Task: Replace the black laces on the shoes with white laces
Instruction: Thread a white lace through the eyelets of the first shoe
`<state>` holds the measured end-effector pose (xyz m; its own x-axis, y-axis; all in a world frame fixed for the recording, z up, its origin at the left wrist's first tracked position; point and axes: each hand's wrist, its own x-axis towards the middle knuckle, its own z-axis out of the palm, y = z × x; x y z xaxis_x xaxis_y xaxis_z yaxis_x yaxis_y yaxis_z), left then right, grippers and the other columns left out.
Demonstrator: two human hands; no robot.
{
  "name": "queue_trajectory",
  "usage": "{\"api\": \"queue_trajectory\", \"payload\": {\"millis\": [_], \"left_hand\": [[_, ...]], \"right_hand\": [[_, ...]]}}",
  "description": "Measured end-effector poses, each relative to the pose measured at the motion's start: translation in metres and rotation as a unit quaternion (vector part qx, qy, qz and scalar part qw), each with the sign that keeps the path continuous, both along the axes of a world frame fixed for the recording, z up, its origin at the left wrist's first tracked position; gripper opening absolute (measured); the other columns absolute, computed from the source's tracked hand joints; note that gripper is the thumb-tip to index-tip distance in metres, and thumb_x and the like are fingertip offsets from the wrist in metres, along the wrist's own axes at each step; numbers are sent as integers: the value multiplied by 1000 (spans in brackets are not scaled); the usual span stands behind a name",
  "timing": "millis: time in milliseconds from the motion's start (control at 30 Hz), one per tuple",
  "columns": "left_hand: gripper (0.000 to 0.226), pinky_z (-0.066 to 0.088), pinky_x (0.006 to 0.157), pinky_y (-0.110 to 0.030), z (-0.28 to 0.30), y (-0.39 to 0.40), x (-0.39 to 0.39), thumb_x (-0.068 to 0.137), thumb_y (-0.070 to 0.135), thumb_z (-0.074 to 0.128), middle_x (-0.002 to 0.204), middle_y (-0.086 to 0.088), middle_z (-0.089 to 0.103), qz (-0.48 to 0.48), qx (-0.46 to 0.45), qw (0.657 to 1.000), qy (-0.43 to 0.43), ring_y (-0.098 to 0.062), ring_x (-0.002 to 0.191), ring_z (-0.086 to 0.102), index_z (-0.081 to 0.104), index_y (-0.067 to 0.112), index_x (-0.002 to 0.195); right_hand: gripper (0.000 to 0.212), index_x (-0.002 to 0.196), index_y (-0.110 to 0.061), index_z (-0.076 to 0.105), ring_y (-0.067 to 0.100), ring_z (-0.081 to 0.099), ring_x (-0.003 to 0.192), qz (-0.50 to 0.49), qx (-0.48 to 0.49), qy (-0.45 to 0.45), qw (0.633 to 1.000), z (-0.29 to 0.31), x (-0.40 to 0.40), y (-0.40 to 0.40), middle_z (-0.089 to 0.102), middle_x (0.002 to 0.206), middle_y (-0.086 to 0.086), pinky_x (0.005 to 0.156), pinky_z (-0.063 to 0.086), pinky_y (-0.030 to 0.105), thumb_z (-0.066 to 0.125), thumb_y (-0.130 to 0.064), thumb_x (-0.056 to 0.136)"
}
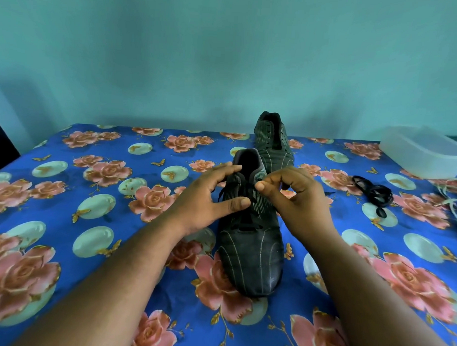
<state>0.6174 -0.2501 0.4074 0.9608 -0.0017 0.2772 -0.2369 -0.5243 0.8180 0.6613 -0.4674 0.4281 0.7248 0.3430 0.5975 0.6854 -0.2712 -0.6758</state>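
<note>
Steadying the near shoe (251, 241) on the flowered surface (66, 193), the left hand (211, 200) is spread against its side so the right hand (296, 198) can pinch the black lace (246, 226) free. White laces (452, 198) wait at right, beside a pulled black lace (374, 193).
</note>
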Motion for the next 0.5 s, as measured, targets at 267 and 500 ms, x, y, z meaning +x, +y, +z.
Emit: {"api": "queue_trajectory", "payload": {"millis": [267,500], "left_hand": [[88,36,120,-46,-1,0,1,63,87,69,159,12,39,-4,-3,1000,-3,-1,143,40,47,55,141],[86,36,120,-44,1,1,0,64,85,69,158,16,39,-10,-4,1000,2,0,143,39,47,53,141]], "right_hand": [[12,87,-36,67,8,56,91,-27,-47,-61,997,-1,1,3,63,82,-15,83,43,25,78,-31,89],[13,89,-29,60,3,52,78,-44,148,56,986,10,-2,0,60,82,-19,75,46,24,62,-26,102]]}}
